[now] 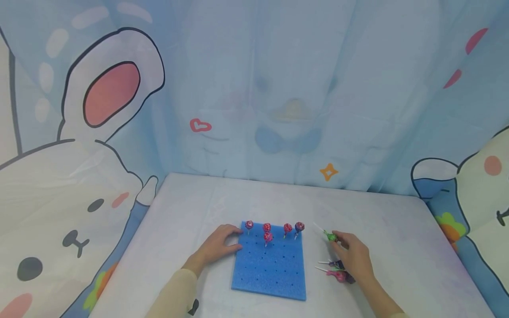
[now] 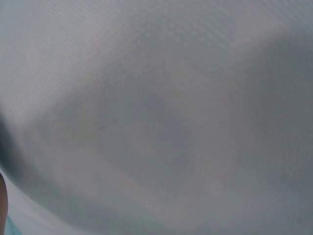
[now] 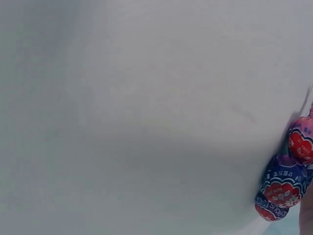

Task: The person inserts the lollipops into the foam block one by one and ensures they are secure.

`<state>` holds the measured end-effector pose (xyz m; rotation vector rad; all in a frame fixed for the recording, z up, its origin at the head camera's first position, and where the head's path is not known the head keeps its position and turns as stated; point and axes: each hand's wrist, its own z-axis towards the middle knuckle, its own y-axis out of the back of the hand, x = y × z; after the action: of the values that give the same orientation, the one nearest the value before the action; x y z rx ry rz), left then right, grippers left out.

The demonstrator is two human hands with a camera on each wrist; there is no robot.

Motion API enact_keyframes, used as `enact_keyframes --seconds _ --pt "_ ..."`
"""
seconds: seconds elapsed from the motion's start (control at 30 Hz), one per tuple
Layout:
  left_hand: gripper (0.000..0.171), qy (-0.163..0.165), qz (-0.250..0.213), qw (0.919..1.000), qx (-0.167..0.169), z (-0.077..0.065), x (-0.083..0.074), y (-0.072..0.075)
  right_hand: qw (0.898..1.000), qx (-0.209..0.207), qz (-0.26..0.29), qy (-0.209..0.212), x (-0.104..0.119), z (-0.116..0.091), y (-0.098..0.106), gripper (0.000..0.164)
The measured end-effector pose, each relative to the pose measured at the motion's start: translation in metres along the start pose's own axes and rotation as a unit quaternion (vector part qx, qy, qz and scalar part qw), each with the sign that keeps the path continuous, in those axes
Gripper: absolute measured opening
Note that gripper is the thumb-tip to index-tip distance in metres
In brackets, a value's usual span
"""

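My right hand [image 1: 355,256] pinches a green-wrapped lollipop [image 1: 331,236] by its candy end in the head view, the white stick pointing up and left. Below that hand lie loose lollipops, among them a pink one [image 1: 337,275] and a dark purple one [image 1: 338,264]. In the right wrist view, the dark blue wrapper [image 3: 283,183] and the pink wrapper [image 3: 301,141] show at the right edge. My left hand [image 1: 218,245] has fingertips and thumb at the left edge of a blue foam board [image 1: 270,265] with rows of small holes.
Several lollipops stand in the board's far part: a red one [image 1: 248,225] at the left, a pink one [image 1: 268,237] nearer me, and a dark one [image 1: 299,226] at the right corner. A pale cloth covers the table [image 1: 397,247]; a printed curtain [image 1: 294,88] hangs behind.
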<state>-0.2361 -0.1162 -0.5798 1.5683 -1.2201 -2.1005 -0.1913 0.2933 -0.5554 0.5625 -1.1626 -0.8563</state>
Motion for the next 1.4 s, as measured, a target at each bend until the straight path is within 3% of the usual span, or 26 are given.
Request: enact_keyframes --seconds 0.3,0.6,0.67,0.83,0.9,1.03,1.27,1.4 --pt "0.045 0.004 0.001 1.0 0.0 -0.001 -0.001 0.0 0.998 0.006 0.037 -0.041 0.002 0.007 -0.001 0.037" --pt "0.045 0.009 -0.001 1.0 0.001 -0.001 -0.002 0.0 0.988 0.009 0.128 -0.089 0.019 0.018 0.0 0.038" --pt "0.045 0.01 -0.002 0.9999 0.002 -0.001 -0.002 0.0 0.989 -0.009 0.126 -0.083 0.01 0.02 -0.009 0.037" --pt "0.045 0.008 -0.003 1.0 0.0 -0.001 -0.001 0.0 0.984 -0.031 0.151 -0.083 0.012 0.02 -0.013 0.037" --pt "0.045 0.007 -0.002 1.0 -0.001 -0.001 -0.002 0.0 0.98 -0.024 0.171 -0.095 0.024 0.019 -0.005 0.039" --pt "0.044 0.008 -0.002 1.0 0.0 -0.001 -0.003 0.0 0.98 -0.035 0.173 -0.093 0.028 0.02 -0.005 0.042" --pt "0.044 0.002 -0.003 1.0 -0.002 -0.001 -0.005 0.002 0.978 -0.05 0.187 -0.083 0.021 0.024 -0.011 0.04" --pt "0.044 0.003 -0.002 1.0 -0.002 -0.002 -0.005 0.002 0.974 -0.055 0.205 -0.078 0.04 0.023 0.0 0.035"
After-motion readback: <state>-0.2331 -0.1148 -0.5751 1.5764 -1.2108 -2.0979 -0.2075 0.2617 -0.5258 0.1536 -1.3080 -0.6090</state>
